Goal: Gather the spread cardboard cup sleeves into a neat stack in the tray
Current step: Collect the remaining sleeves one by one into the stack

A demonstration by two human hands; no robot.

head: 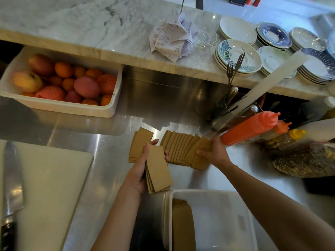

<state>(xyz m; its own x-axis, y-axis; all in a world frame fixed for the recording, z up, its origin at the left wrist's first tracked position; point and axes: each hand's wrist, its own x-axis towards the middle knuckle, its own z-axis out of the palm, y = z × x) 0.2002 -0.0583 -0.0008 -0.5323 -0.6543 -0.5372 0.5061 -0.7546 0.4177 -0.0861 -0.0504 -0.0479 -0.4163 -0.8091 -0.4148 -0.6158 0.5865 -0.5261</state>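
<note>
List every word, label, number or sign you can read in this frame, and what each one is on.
Nothing reads with certainty.
Crumpled white paper receipts on the marble counter: printed lines and digits, too blurred to read.
Cream plate with blue leaf pattern: a short dark cursive script, too small to read.
Brown cardboard cup sleeves, red squeeze bottle, white plastic tray: no visible text.

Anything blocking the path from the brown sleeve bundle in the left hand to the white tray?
Nothing visible. The left hand holds the brown cardboard sleeve bundle just beyond the white plastic tray, whose top is open. Only a brown sleeve stack lies inside, against its left wall; the rest is free.
</note>
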